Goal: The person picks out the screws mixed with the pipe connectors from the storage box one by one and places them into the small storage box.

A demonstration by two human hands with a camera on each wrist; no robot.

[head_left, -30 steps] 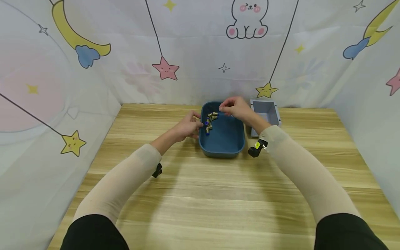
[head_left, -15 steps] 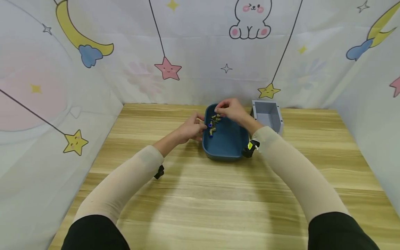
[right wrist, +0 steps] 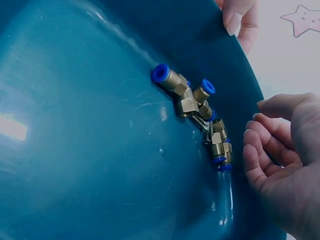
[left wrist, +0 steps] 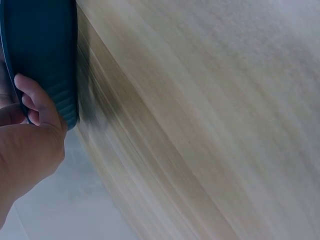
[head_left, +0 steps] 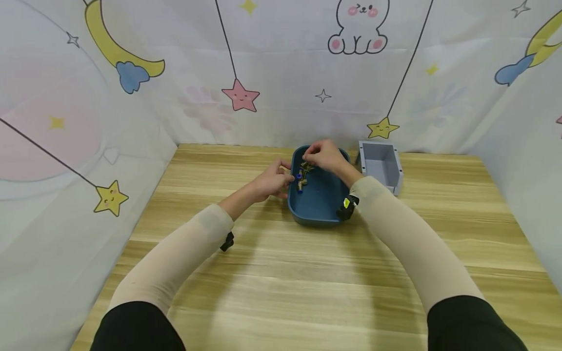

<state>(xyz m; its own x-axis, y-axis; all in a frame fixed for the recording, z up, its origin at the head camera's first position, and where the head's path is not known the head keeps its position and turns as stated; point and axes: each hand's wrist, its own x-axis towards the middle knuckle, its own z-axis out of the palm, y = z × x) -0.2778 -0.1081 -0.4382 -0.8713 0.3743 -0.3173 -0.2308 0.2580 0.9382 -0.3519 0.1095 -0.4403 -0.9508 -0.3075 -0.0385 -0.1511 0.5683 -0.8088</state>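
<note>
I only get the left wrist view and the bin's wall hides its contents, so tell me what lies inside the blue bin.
Observer: Brass-coloured fittings with blue ends, bunched in one cluster inside the blue bin.
Operator: Now say what is above them.
Observer: In the head view, the right hand is over the bin's far end, close by the cluster.
Operator: Report any second container.
Observer: A grey open-topped box sits on the table, to the right of the bin in the head view.
</note>
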